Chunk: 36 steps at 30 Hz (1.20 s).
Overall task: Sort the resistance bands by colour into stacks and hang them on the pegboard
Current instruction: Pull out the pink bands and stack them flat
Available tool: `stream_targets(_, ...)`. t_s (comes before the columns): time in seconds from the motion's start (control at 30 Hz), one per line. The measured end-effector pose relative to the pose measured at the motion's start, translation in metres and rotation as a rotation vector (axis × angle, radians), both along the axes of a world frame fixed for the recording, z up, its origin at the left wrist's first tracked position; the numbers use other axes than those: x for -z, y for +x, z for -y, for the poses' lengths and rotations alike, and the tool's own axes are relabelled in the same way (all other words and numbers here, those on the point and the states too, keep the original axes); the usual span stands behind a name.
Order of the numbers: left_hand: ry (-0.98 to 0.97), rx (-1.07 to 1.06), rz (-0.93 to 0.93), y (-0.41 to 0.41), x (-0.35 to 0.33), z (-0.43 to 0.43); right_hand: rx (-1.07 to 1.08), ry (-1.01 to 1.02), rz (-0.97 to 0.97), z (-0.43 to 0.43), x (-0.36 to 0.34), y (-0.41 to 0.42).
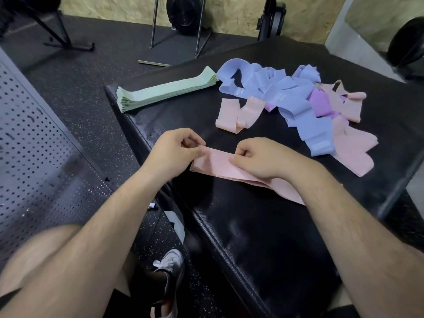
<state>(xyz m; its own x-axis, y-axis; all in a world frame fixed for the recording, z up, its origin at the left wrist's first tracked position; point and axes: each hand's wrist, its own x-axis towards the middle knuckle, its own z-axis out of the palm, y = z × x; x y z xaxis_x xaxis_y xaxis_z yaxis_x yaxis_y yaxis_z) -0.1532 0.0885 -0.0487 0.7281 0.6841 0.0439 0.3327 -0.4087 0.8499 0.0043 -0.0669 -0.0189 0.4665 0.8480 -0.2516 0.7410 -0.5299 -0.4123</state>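
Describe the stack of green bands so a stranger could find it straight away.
Start at the black padded table that fills the middle of the view. At its far left corner, left of the tangled heap of blue, pink and purple bands, lies the green stack. It alone is mint green and laid flat in a neat, squared pile.

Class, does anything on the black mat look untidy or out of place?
Yes: the green stack is neat, but blue, pink and purple bands lie tangled in one mixed heap beyond the held pink band.
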Motion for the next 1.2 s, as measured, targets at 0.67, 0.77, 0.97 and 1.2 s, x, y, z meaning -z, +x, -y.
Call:
stream_targets(0.67, 0.756, -0.037, -0.138, 0.004, 0.022, 0.027, 0.058, 0.035, 0.082, -0.005, 0.014, -0.002)
stream_targets(0.77, 0.752, 0.174, -0.152, 0.01, 0.03, 0.047, 0.042, 0.025, 0.103, -0.005, 0.014, -0.002)
stream_targets(0.97, 0.677, 0.303, -0.346, 0.013, 0.042, 0.048, 0.01, 0.019, 0.06, -0.002, 0.008, -0.001)
stream_targets(1.2, 0.657, 0.269, -0.371, 0.012, 0.04, 0.052, 0.023, 0.005, -0.013, 0.011, -0.002, 0.01)
